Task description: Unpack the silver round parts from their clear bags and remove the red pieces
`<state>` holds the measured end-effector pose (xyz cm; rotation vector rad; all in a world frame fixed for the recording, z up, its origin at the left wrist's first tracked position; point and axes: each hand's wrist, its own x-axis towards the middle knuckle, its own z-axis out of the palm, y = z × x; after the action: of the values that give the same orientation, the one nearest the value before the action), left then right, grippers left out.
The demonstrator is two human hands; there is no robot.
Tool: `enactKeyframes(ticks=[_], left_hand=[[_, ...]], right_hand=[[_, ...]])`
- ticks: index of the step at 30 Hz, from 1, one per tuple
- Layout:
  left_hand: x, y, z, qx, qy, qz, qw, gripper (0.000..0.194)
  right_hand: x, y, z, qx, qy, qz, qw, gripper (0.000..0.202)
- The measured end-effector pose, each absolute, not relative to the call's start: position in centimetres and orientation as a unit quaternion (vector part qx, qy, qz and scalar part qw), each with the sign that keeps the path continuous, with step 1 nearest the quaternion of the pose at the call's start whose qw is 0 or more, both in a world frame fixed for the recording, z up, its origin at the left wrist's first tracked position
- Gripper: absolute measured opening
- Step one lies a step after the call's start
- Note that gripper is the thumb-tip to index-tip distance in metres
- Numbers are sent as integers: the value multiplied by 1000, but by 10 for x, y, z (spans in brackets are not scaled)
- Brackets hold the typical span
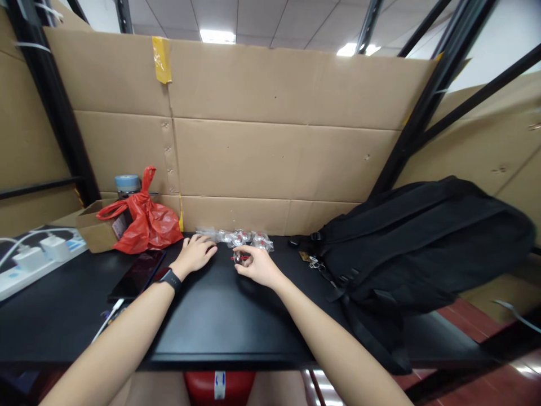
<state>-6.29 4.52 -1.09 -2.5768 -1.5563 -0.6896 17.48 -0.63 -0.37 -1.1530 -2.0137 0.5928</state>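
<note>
My right hand (257, 266) pinches a small round shiny silver object (238, 257) with a bit of red on it, just above the black tabletop (203, 321). What kind of object it is I cannot make out. My left hand (195, 255), with a dark watch on its wrist, lies palm down with fingers spread on the table. Its fingertips are close to a row of clear plastic packets (239, 237) along the cardboard back wall. Shiny pieces with red marks show inside those packets (262, 242).
A red plastic bag (147, 225) leans on a small cardboard box (97, 228) at left. A dark phone or tablet (137, 274) and a white power strip (42, 262) lie nearer. A black backpack (414, 242) covers the right side, with keys (315, 262) beside it.
</note>
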Motion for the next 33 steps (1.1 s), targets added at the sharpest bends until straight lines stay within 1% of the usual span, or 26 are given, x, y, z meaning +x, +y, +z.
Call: enactKeyframes(ticks=[3,7,12,15,17,20,22,24,25,27,30,33], left_hand=[[-69,56,-21,-839,-515,-175,21,42],[-68,56,-25,-842,-507,-179,40,43],[-70,45,-3,-826,-477,-261,148,40],[-69,33,12,-817,-445,-324,170,38],[-64,25,16,-827,-419,-349,136,38],[-51,12,12,-851,-393,-347,36,40],[-40,3,7,-878,-373,-301,-4,27],[-30,-4,2,-903,-349,-251,-11,10],[-26,-7,1,-911,-339,-237,-12,7],[-20,-11,-1,-916,-328,-231,-24,6],[-19,-12,-4,-918,-326,-222,-46,6],[-23,-12,-5,-927,-316,-193,-64,9]], right_hand=[[176,-7,0,-449,-782,239,359,42],[178,-8,3,-445,-778,244,370,41],[190,-6,8,-469,-754,221,402,41],[201,-1,10,-476,-741,201,428,41],[209,3,10,-481,-734,179,444,41],[217,7,11,-489,-725,153,461,42],[220,8,10,-493,-720,160,462,43],[222,9,9,-495,-719,168,459,43],[222,9,9,-494,-719,167,459,42],[221,10,8,-493,-719,168,460,43],[219,8,7,-473,-725,220,450,52],[215,4,8,-449,-754,264,400,60]])
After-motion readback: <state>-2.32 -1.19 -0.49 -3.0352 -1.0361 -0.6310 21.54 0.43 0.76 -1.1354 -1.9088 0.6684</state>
